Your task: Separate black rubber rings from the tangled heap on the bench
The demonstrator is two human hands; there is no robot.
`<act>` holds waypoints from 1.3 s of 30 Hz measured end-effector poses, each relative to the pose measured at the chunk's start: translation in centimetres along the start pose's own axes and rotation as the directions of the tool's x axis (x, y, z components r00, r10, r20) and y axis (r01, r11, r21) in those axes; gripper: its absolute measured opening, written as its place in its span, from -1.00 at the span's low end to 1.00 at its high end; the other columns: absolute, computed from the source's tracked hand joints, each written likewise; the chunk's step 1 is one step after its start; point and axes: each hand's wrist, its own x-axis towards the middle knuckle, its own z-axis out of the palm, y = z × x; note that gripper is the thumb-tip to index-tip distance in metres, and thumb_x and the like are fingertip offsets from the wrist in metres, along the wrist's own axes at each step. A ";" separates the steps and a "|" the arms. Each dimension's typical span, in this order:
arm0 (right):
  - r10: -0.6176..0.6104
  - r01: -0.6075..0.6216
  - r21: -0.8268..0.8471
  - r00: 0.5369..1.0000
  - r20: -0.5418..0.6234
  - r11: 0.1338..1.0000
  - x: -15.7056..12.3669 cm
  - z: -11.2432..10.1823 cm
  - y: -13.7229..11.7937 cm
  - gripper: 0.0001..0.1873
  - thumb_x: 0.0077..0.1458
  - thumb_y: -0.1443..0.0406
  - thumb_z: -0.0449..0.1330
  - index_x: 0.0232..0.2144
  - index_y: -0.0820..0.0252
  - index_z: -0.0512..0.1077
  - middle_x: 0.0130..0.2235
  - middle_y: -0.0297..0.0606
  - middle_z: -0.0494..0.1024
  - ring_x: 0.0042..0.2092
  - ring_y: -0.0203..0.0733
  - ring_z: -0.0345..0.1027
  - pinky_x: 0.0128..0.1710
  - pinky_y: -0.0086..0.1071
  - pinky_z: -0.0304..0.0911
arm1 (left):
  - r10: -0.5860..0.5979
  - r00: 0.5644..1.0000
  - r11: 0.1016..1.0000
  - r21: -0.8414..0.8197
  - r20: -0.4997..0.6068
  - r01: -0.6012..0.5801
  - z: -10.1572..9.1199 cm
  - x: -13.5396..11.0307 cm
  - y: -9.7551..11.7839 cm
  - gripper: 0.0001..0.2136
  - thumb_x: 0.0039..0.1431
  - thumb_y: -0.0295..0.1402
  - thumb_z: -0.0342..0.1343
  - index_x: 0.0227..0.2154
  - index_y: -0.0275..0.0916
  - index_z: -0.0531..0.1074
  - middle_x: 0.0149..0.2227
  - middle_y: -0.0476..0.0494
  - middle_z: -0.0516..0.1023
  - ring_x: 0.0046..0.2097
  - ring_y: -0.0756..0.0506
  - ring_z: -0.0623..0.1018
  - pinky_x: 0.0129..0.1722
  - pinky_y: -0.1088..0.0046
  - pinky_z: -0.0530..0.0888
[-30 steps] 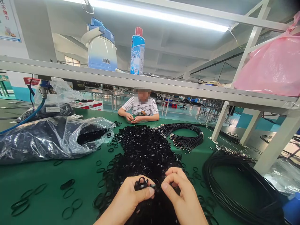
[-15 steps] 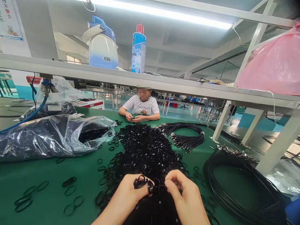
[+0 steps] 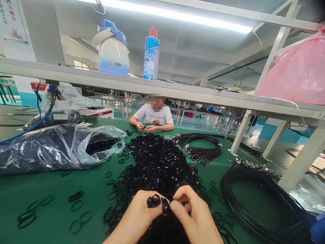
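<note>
While a small bunch of black rings is gripped between the thumb and fingers of the left hand, the fingertips of the right hand are held nearly together just to its right; whether anything is pinched there cannot be told. At the left thumb tip, the end ring is held roughly upright lengthwise, within the nearest reach of the right fingertips. Below and beyond both hands, a heap of loose rings is spread over the green worktop.
</note>
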 end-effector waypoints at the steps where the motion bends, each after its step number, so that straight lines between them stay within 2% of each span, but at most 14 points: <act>1: -0.008 0.008 0.013 0.999 0.032 1.000 0.0 0.3 -0.2 -0.97 0.03 0.31 0.11 -0.41 0.15 0.34 -0.42 -0.36 0.45 -0.40 -0.25 0.30 -0.43 -0.47 0.18 | 0.006 1.000 1.000 0.006 -0.010 -0.006 0.0 0.0 -0.1 -0.70 -0.06 -0.14 0.20 -0.56 -0.34 0.51 -0.60 0.00 0.41 -0.55 0.04 0.25 -0.57 0.56 0.17; 3: -0.022 0.021 0.032 0.999 0.030 0.999 0.0 0.8 -0.5 -0.96 -0.01 0.36 0.12 -0.41 0.17 0.37 -0.44 -0.35 0.47 -0.41 -0.25 0.32 -0.42 -0.46 0.19 | 0.020 1.000 0.999 0.027 -0.019 -0.020 0.0 0.1 -0.3 -0.72 -0.06 -0.16 0.20 -0.57 -0.33 0.50 -0.60 0.00 0.41 -0.52 0.02 0.29 -0.52 0.54 0.22; 8: -0.026 0.038 0.073 0.987 -0.160 0.997 0.1 0.5 0.3 -0.93 0.04 0.28 0.13 -0.43 0.17 0.36 -0.43 -0.33 0.46 -0.38 -0.23 0.33 -0.38 -0.43 0.23 | -0.021 1.000 0.998 0.058 -0.010 0.022 -0.1 -0.2 0.4 -0.64 0.00 -0.06 0.13 -0.39 -0.30 0.51 -0.49 -0.05 0.48 -0.53 0.01 0.29 -0.60 0.56 0.20; 11: -0.026 0.047 0.112 0.983 -0.180 0.993 0.1 0.5 0.6 -0.90 0.02 0.28 0.17 -0.36 0.16 0.37 -0.43 -0.35 0.47 -0.38 -0.23 0.35 -0.37 -0.43 0.24 | -0.037 0.999 0.999 -0.005 0.036 0.038 0.1 -0.6 1.1 -0.61 -0.01 -0.01 0.12 -0.47 -0.32 0.48 -0.56 0.02 0.38 -0.57 0.06 0.23 -0.63 0.58 0.18; 14: -0.016 0.044 0.187 0.989 -0.147 0.981 0.1 0.5 0.6 -0.91 0.01 0.29 0.19 -0.37 0.16 0.38 -0.44 -0.35 0.47 -0.38 -0.22 0.38 -0.35 -0.41 0.25 | -0.025 0.999 1.000 -0.017 0.036 0.026 0.3 -0.7 1.2 -0.62 -0.04 0.00 0.15 -0.55 -0.29 0.40 -0.62 0.11 0.22 -0.58 0.07 0.16 -0.63 0.59 0.14; 18: 0.069 -0.026 0.451 0.995 -0.078 0.892 0.4 -0.2 0.6 -0.81 0.00 0.21 0.24 -0.41 0.17 0.31 -0.43 -0.38 0.41 -0.36 -0.20 0.44 -0.35 -0.40 0.28 | -0.050 0.998 0.998 -0.051 -0.029 0.048 0.2 -0.4 0.8 -0.60 -0.05 0.05 0.12 -0.58 -0.24 0.31 -0.64 0.16 0.07 -0.58 0.07 0.09 -0.64 0.59 0.09; 20: 0.072 -0.039 0.540 0.997 -0.041 0.841 0.5 -0.6 0.5 -0.78 0.00 0.19 0.25 -0.41 0.17 0.31 -0.42 -0.39 0.40 -0.36 -0.20 0.46 -0.37 -0.41 0.29 | -0.056 0.998 0.997 -0.054 -0.015 0.055 0.2 -0.2 0.5 -0.58 -0.05 0.07 0.10 -0.55 -0.25 0.34 -0.63 0.15 0.09 -0.58 0.07 0.10 -0.64 0.58 0.08; 23: 0.027 -0.052 0.571 0.998 0.051 0.819 0.6 -0.7 0.3 -0.77 -0.01 0.19 0.27 -0.40 0.19 0.32 -0.44 -0.37 0.42 -0.37 -0.22 0.44 -0.36 -0.40 0.28 | 0.003 0.999 0.999 -0.040 0.039 -0.002 0.5 -0.3 0.4 -0.55 -0.06 0.08 0.11 -0.47 -0.29 0.44 -0.58 0.07 0.23 -0.54 0.05 0.17 -0.62 0.57 0.11; 26: 0.038 -0.049 0.536 0.999 0.032 0.843 0.7 -0.6 0.5 -0.78 -0.03 0.21 0.28 -0.44 0.20 0.32 -0.47 -0.39 0.41 -0.41 -0.26 0.39 -0.34 -0.40 0.27 | 0.001 0.999 1.000 -0.021 0.033 0.000 0.5 -0.5 0.6 -0.55 -0.06 0.09 0.10 -0.51 -0.28 0.41 -0.59 0.10 0.19 -0.56 0.06 0.14 -0.63 0.58 0.11; 29: 0.080 -0.011 0.403 0.985 -0.155 0.915 0.7 -1.1 1.0 -0.82 0.02 0.21 0.22 -0.46 0.17 0.30 -0.47 -0.43 0.36 -0.42 -0.30 0.34 -0.34 -0.43 0.23 | -0.049 0.998 0.998 -0.038 -0.031 0.047 -0.2 -0.4 1.1 -0.57 -0.05 0.09 0.09 -0.54 -0.25 0.33 -0.62 0.15 0.09 -0.57 0.07 0.11 -0.64 0.59 0.11; 31: 0.082 -0.011 0.301 0.971 -0.226 0.954 0.7 -1.5 1.4 -0.84 0.06 0.20 0.18 -0.44 0.15 0.31 -0.46 -0.42 0.36 -0.41 -0.29 0.32 -0.34 -0.43 0.23 | -0.062 0.996 0.997 -0.059 -0.063 0.059 -0.7 -0.2 1.4 -0.56 -0.06 0.10 0.09 -0.55 -0.24 0.31 -0.62 0.16 0.07 -0.57 0.07 0.10 -0.63 0.60 0.11; 34: 0.057 -0.024 0.191 0.984 -0.166 0.981 0.6 -1.8 1.3 -0.83 0.10 0.17 0.13 -0.33 0.14 0.35 -0.38 -0.35 0.43 -0.34 -0.22 0.38 -0.28 -0.38 0.27 | -0.080 0.997 0.995 -0.054 -0.011 0.080 -1.1 -0.2 1.5 -0.54 -0.09 0.10 0.11 -0.51 -0.28 0.38 -0.62 0.12 0.21 -0.58 0.07 0.15 -0.64 0.59 0.12; 36: -0.005 0.017 0.104 0.993 -0.119 0.994 0.3 -1.5 0.7 -0.80 0.14 0.16 0.08 -0.24 0.12 0.38 -0.28 -0.29 0.47 -0.25 -0.18 0.40 -0.23 -0.37 0.28 | -0.129 0.991 0.989 -0.063 0.046 0.132 -0.9 -0.4 1.4 -0.53 -0.10 0.07 0.16 -0.31 -0.27 0.45 -0.54 0.03 0.39 -0.53 0.03 0.27 -0.62 0.58 0.16; 39: -0.151 0.151 0.002 0.987 -0.064 0.988 -0.1 -0.5 -0.3 -0.78 0.18 0.22 0.03 -0.16 0.08 0.40 -0.15 -0.27 0.47 -0.15 -0.19 0.37 -0.22 -0.42 0.27 | -0.142 0.987 0.981 -0.124 0.075 0.151 -0.5 -1.0 1.0 -0.47 -0.15 -0.09 0.27 -0.08 -0.19 0.43 -0.31 -0.09 0.53 -0.29 -0.10 0.44 -0.43 0.50 0.33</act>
